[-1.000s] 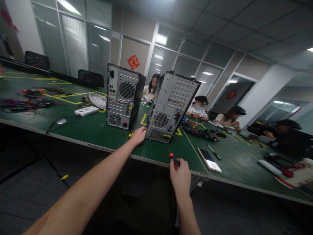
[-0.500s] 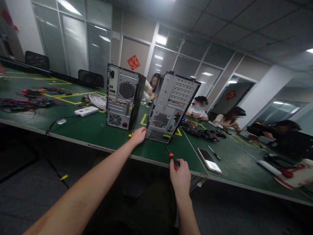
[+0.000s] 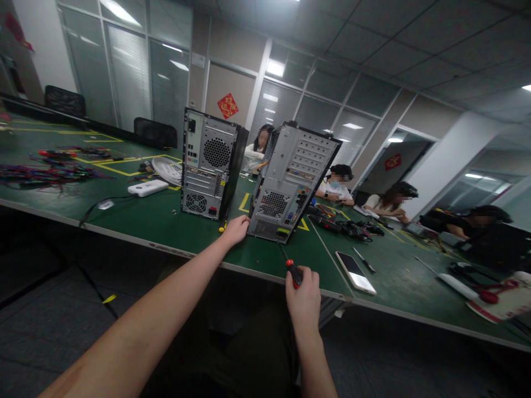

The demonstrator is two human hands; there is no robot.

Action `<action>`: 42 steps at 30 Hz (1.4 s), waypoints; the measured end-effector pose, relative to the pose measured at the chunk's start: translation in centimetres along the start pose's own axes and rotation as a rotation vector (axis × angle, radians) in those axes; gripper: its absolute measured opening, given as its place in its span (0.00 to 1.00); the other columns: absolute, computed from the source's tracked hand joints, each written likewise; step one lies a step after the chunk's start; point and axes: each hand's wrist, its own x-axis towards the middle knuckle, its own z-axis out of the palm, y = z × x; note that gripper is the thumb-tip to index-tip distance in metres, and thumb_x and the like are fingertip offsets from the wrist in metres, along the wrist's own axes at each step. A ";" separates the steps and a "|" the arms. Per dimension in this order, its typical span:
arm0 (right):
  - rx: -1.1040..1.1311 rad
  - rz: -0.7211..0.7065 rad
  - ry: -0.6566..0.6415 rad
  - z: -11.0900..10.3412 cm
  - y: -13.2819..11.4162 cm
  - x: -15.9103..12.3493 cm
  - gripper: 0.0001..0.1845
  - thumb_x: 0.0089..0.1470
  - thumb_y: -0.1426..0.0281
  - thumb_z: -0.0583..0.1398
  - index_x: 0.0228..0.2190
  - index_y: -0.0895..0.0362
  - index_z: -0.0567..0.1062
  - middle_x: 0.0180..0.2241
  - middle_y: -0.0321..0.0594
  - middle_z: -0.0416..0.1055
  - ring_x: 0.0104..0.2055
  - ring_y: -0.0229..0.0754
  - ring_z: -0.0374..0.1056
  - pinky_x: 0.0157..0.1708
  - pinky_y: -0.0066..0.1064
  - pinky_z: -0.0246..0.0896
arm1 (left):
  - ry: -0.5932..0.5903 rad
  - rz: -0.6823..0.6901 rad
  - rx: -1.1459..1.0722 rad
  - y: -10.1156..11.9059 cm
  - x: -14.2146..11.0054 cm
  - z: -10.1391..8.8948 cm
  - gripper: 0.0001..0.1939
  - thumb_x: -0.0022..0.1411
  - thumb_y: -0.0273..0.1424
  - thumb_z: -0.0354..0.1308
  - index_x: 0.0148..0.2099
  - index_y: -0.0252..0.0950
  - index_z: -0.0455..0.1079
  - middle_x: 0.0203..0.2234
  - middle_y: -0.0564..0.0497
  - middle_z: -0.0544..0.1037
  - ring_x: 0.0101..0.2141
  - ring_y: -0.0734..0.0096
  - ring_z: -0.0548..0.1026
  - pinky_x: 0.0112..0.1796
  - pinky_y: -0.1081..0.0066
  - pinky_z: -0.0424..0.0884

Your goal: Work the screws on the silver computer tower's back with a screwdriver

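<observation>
A grey computer case (image 3: 271, 179) stands upright on the green table, its back panel with ports and vents turned towards me. My left hand (image 3: 236, 230) is closed at its lower left edge, the fingertips partly hidden. My right hand (image 3: 304, 291) is wrapped around a red and black screwdriver (image 3: 292, 272). The thin shaft points up and away, its tip close to the bottom edge of the case; whether it touches cannot be made out. A second computer case (image 3: 203, 166) stands to the left, also back side forward.
Right of the case lie a phone (image 3: 355, 272), a slim pen-like tool (image 3: 364, 260) and black cables (image 3: 344, 226). On the left are a white power strip (image 3: 147, 188), a white basket (image 3: 167, 170) and tangled coloured wires (image 3: 45, 172). Several people sit across the table.
My right hand and the screwdriver have shifted very slightly down and left. My left hand keeps its place at the case. The camera view has moved a little.
</observation>
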 end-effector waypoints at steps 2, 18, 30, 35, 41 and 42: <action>-0.024 0.000 -0.016 -0.2 -0.5 -0.2 0.12 0.59 0.68 0.58 0.45 0.55 0.70 0.43 0.43 0.63 0.34 0.44 0.68 0.30 0.33 0.61 | -0.002 0.011 -0.003 -0.2 0.1 0.1 0.15 0.68 0.30 0.49 0.44 0.38 0.78 0.41 0.48 0.83 0.45 0.63 0.78 0.48 0.69 0.70; 0.029 -0.145 0.227 0.3 -0.7 -1.6 0.24 0.70 0.53 0.52 0.42 0.57 0.78 0.46 0.49 0.71 0.35 0.43 0.72 0.30 0.30 0.64 | 0.025 0.020 0.029 -0.6 0.4 0.4 0.15 0.68 0.30 0.50 0.44 0.40 0.79 0.43 0.49 0.83 0.47 0.63 0.78 0.48 0.70 0.70; 0.248 -0.225 0.278 1.4 -0.3 -3.8 0.18 0.68 0.62 0.57 0.53 0.58 0.75 0.45 0.49 0.73 0.45 0.47 0.74 0.44 0.37 0.72 | 0.015 0.024 0.014 -0.3 0.1 0.0 0.16 0.68 0.30 0.49 0.46 0.41 0.80 0.44 0.49 0.83 0.46 0.63 0.78 0.47 0.69 0.69; 0.235 -0.171 0.288 1.2 0.6 -3.5 0.17 0.68 0.57 0.59 0.45 0.57 0.79 0.43 0.49 0.73 0.44 0.47 0.74 0.43 0.37 0.72 | 0.009 0.005 0.005 -0.1 -0.1 0.0 0.15 0.68 0.31 0.49 0.44 0.40 0.79 0.42 0.48 0.83 0.44 0.63 0.78 0.47 0.69 0.70; 0.290 -0.272 0.318 1.4 0.6 -3.8 0.11 0.67 0.65 0.59 0.45 0.56 0.80 0.48 0.49 0.72 0.45 0.45 0.75 0.45 0.38 0.74 | 0.007 0.004 0.024 0.1 -0.1 -0.1 0.14 0.68 0.30 0.49 0.43 0.39 0.78 0.42 0.48 0.83 0.45 0.63 0.78 0.48 0.69 0.69; 0.311 -0.270 0.315 1.4 0.5 -3.9 0.12 0.67 0.67 0.59 0.47 0.56 0.79 0.50 0.50 0.71 0.48 0.46 0.74 0.47 0.39 0.74 | 0.010 0.006 0.030 0.1 0.0 -0.1 0.14 0.67 0.30 0.49 0.42 0.39 0.78 0.42 0.48 0.83 0.46 0.63 0.78 0.48 0.69 0.69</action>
